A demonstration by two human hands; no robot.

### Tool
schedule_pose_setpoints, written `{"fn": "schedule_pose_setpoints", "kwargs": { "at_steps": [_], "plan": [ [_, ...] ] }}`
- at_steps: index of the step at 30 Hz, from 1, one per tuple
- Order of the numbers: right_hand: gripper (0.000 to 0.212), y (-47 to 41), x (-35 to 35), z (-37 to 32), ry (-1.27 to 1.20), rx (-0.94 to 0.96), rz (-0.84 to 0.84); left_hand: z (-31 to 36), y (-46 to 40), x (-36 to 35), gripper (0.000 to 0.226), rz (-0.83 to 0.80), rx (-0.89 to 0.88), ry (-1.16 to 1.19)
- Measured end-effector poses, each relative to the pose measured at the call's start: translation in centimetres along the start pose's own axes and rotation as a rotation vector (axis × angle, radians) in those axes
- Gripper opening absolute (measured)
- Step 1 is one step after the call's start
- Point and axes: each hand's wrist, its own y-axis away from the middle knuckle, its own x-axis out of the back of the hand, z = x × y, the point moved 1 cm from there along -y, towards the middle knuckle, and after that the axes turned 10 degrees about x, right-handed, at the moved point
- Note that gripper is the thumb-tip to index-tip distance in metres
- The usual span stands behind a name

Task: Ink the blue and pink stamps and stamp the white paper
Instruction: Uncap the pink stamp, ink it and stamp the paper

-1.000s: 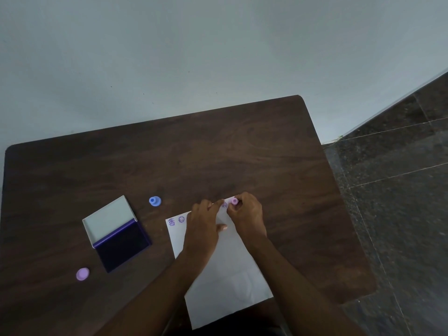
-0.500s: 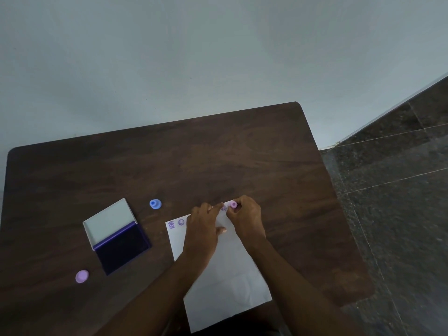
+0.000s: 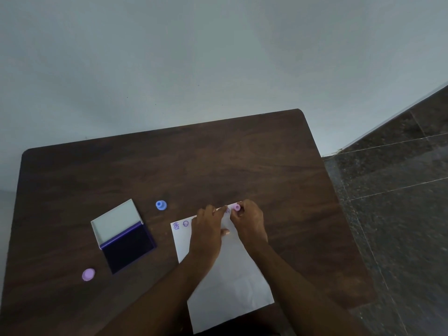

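Note:
The white paper (image 3: 230, 284) lies on the dark wooden table (image 3: 169, 166), with purple stamp marks along its far edge. My right hand (image 3: 249, 220) grips the pink stamp (image 3: 236, 207) and holds it down on the paper's far right corner. My left hand (image 3: 206, 232) lies flat on the paper, fingers spread, just left of the stamp. The blue stamp (image 3: 161, 205) stands on the table left of the paper. The ink pad (image 3: 127, 246) is open at the left, its white lid folded back.
A pink round cap (image 3: 88, 274) lies near the table's front left. The table's right edge borders a dark tiled floor (image 3: 392, 190). A pale wall rises behind the table.
The hands and pink stamp stay pressed at the paper's far right corner. Only the view has shifted slightly.

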Motion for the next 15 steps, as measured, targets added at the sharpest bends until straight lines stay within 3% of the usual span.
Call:
{"fn": "schedule_pose_setpoints", "kwargs": {
  "at_steps": [3,7,10,15],
  "plan": [
    [0.021,1.3,-0.4,0.4,-0.044,0.028,0.142,0.0,0.0,0.1,0.065,-0.02,0.004,0.007],
    [0.014,3.3,0.1,0.5,-0.182,-0.109,0.436,-0.1,-0.4,0.2,0.065,-0.041,0.011,0.042],
    [0.012,3.8,0.7,-0.2,-0.242,-0.105,0.455,-0.2,-0.4,0.3,0.067,-0.034,0.008,0.033],
    [0.015,4.1,0.6,-1.8,-0.26,-0.077,0.347,-1.0,0.6,1.3,0.058,0.031,0.04,0.174]
  ]
}}
